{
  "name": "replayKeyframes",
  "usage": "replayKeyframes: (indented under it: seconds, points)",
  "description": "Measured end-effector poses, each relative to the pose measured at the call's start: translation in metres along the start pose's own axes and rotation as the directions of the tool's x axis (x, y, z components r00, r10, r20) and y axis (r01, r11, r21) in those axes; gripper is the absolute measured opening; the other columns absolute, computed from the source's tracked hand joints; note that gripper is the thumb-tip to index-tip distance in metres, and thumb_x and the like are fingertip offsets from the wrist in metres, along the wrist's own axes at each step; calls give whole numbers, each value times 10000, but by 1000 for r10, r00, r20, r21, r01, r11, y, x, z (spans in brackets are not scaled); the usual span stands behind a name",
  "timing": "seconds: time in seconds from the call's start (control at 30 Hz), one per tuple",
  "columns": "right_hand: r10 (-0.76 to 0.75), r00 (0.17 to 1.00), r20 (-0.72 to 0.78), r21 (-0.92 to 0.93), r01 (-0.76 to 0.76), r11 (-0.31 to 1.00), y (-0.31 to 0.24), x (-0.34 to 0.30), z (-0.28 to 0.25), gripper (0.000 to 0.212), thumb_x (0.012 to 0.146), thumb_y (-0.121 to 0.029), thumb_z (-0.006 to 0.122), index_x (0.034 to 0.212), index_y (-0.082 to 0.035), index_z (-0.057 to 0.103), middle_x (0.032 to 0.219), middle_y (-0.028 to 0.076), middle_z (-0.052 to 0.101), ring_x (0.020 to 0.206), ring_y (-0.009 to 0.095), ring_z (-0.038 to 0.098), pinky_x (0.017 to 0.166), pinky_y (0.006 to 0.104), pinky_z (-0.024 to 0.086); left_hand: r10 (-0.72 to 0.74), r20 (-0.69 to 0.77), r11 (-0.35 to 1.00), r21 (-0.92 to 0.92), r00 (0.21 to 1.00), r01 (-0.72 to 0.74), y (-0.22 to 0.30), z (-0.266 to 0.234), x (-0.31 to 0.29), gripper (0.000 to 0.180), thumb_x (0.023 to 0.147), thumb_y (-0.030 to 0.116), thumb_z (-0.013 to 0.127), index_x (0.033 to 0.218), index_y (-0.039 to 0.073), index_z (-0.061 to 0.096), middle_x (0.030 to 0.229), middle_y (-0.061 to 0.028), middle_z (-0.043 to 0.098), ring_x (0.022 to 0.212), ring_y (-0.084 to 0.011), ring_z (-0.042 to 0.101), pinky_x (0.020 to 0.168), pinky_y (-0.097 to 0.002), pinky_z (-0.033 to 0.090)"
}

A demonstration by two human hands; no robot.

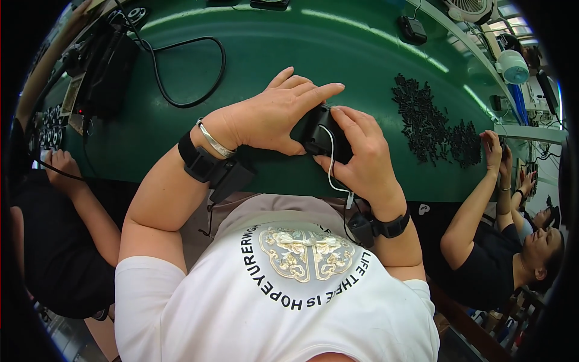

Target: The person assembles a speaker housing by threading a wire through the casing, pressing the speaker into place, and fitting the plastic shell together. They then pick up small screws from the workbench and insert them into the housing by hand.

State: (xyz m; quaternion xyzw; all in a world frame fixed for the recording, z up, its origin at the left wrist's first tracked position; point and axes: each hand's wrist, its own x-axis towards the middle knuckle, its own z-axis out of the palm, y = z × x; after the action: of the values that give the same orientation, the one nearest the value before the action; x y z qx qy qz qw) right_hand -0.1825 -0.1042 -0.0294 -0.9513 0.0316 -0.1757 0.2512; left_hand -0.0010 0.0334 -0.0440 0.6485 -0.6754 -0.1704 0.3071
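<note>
A small black box-shaped device [318, 134] with rounded corners is above the near part of the green table, in front of my chest. My right hand [365, 142] grips its right side, fingers on top and thumb below. My left hand [271, 114] is at its left, fingers stretched out and spread. Its index finger reaches over the device's far edge and its thumb points at the near left corner; I cannot tell whether they touch it. A white cable [331, 160] loops over the device toward my right wrist. Black strapped modules [232, 181] are on both wrists.
A pile of small black parts [425, 123] covers the green table's [271, 48] right side. A black cable [224, 60] loops at the left by a dark machine [105, 72]. Co-workers sit on both sides, a person's hands [493, 151] near the pile. A fan [512, 66] stands far right.
</note>
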Motion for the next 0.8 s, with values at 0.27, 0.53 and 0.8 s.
replayKeyframes:
  seconds: [0.27,0.53,0.8]
  points:
    - [18,1000,-20,-71,-19,997,-5,-1,2,726,601,-167,865,1259,-26,593,1224,133,607,1099,322,578,935,430,452,-25,1,1000,-14,1000,25,7,-5,-1,992,608,163,829,1472,94,345,1181,-128,585,1191,-327,509,1131,-505,288]
    - [51,993,-108,-158,-68,985,-7,-4,11,743,598,-250,878,1241,-15,590,1206,126,607,1069,316,578,905,431,451,-95,116,995,-2,989,96,31,-29,-9,473,711,126,795,1164,101,660,1192,-122,602,1141,-327,535,978,-401,444]
    - [83,978,-190,-224,-125,967,-22,-13,17,775,602,-334,885,1223,19,583,1149,128,619,1031,320,585,872,435,466,-33,-255,918,374,966,130,56,18,-24,396,762,238,766,1142,157,691,1215,-137,617,1142,-314,553,984,-417,425]
